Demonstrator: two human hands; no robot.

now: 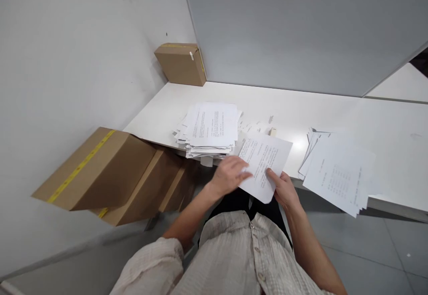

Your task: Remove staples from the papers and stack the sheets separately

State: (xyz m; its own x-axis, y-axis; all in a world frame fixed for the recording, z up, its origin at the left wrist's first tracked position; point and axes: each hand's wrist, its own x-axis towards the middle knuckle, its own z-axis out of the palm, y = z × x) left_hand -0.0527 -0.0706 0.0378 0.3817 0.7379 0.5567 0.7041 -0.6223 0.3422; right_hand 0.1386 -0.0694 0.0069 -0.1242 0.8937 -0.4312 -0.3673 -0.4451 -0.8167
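My right hand point(286, 189) grips a printed sheet of paper point(267, 157) by its lower right edge, thumb on top and fingers underneath. The sheet is tilted over the table's front edge; whether more sheets lie beneath it, I cannot tell. Over its left edge is my left hand point(230, 174), with thumb and fingers bent but apart. A tall, uneven stack of printed papers point(212, 125) rests on the table to the left. To the right, a looser, fanned pile of papers point(337, 172) overhangs the front edge.
Small paper scraps point(254, 127) and a small beige block point(273, 132) lie on the white table point(287, 103). A cardboard box point(182, 65) stands in the back corner. Several taped boxes point(96, 165) are piled at the left. A grey panel point(301, 32) rises behind.
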